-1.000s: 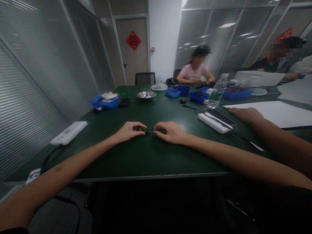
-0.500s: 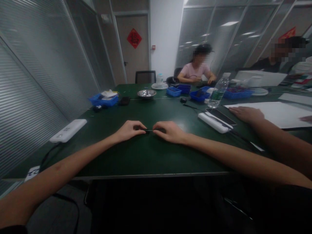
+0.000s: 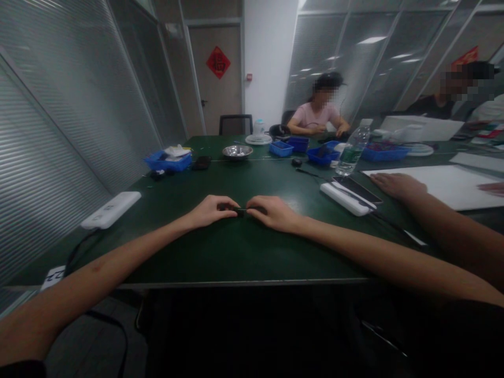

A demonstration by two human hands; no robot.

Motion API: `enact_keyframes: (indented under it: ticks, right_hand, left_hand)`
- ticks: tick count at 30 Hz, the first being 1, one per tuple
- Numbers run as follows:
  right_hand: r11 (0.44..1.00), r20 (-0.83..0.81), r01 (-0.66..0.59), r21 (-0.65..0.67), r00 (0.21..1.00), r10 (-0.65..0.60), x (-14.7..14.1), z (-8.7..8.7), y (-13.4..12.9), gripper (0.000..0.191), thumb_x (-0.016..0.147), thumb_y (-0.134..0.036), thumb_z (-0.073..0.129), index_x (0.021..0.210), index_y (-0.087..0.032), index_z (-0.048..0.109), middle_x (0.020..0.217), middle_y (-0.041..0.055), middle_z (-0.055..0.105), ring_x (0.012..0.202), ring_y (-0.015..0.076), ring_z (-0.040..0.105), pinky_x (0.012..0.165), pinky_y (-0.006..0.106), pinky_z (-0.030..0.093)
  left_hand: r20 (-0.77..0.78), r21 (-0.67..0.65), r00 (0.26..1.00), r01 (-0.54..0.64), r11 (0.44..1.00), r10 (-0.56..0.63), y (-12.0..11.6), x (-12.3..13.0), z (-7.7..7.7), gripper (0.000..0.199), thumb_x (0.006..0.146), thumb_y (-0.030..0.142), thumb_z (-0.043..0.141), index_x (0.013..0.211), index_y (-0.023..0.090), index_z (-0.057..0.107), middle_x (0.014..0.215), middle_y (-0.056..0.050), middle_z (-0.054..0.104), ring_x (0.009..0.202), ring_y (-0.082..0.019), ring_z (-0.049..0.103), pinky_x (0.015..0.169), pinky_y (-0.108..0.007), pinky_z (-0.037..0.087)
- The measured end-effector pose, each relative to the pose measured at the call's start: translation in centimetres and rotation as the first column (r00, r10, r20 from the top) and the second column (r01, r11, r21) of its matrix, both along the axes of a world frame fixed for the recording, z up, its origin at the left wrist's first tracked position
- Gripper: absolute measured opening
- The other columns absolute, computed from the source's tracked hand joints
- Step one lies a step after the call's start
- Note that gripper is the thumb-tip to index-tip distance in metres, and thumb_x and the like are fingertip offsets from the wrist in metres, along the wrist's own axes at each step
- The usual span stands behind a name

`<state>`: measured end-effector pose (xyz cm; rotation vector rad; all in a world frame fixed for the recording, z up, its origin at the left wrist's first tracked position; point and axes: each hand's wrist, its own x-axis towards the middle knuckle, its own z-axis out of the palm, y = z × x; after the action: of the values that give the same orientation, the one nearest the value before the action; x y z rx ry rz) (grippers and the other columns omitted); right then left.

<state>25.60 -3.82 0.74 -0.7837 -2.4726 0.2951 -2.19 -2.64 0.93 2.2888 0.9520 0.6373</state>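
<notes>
Just above the green table [image 3: 205,257], my two hands meet almost fingertip to fingertip. My left hand [image 3: 210,211] is closed in a pinch on a small black piece [image 3: 240,213], most of it covered by the thumb and finger. Facing it, my right hand [image 3: 273,214] pinches a thin rod [image 3: 243,209], whose short visible length points at the black piece. The rod's other end is hidden in the right fingers. The piece is too small and dark to name, and I cannot tell whether the rod sits in it or only touches it.
White power strips lie left [image 3: 112,209] and right [image 3: 348,198], with cables. A metal bowl [image 3: 237,152], blue trays [image 3: 169,161], a water bottle [image 3: 352,149] and a phone [image 3: 356,189] stand farther back. A neighbour's hand [image 3: 399,186] rests on a white sheet [image 3: 452,184] at right.
My left hand has shifted slightly right, so the gap between my fingertips is narrower and less of the thin rod shows. Both pinches are kept.
</notes>
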Motion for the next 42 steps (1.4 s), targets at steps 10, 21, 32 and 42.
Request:
enact_keyframes:
  ticks: [10, 21, 32, 42]
  right_hand:
    - [0.939, -0.074, 0.327, -0.103, 0.939, -0.336, 0.2, 0.1, 0.7, 0.025, 0.101, -0.038, 0.057, 0.108, -0.019, 0.072, 0.094, 0.0067, 0.075, 0.08, 0.0186, 0.067, 0.07, 0.028, 0.046]
    - [0.93, -0.087, 0.346, -0.124, 0.93, -0.358, 0.1, 0.1, 0.8, 0.026, 0.1, -0.041, 0.058, 0.107, -0.021, 0.073, 0.091, 0.0057, 0.075, 0.079, 0.0186, 0.067, 0.068, 0.028, 0.047]
    - [0.941, -0.063, 0.313, -0.125, 0.944, -0.323, 0.4, 0.4, 0.4, 0.027, 0.102, -0.04, 0.056, 0.11, -0.02, 0.072, 0.091, 0.0055, 0.073, 0.076, 0.0169, 0.064, 0.067, 0.028, 0.044]
    - [0.937, -0.049, 0.33, -0.112, 0.94, -0.337, 0.2, 0.3, 0.5, 0.026, 0.101, -0.039, 0.056, 0.11, -0.02, 0.072, 0.094, 0.006, 0.074, 0.078, 0.0173, 0.065, 0.067, 0.028, 0.044]
  left_hand:
    - [-0.02, 0.038, 1.0, 0.007, 0.999, -0.006, 0.2, -0.2, 0.0, 0.035, 0.091, 0.045, 0.073, 0.117, 0.022, 0.075, 0.105, -0.007, 0.072, 0.087, -0.02, 0.064, 0.074, -0.032, 0.048]
    - [-0.061, 0.213, 0.998, 0.014, 0.977, -0.001, 0.0, 0.8, 0.0, 0.024, 0.097, 0.038, 0.066, 0.116, 0.026, 0.073, 0.115, -0.007, 0.073, 0.106, -0.025, 0.067, 0.094, -0.039, 0.051]
    - [-0.102, 0.206, 0.899, -0.399, 0.893, 0.425, 6.6, -8.1, -0.2, 0.036, 0.089, 0.036, 0.071, 0.122, 0.023, 0.075, 0.116, -0.008, 0.076, 0.097, -0.026, 0.07, 0.09, -0.039, 0.054]
    - [-0.258, 0.372, 0.586, -0.673, 0.639, 0.768, 9.4, -18.7, 0.1, 0.028, 0.086, 0.031, 0.072, 0.111, 0.023, 0.081, 0.115, -0.007, 0.077, 0.107, -0.028, 0.068, 0.097, -0.037, 0.05]
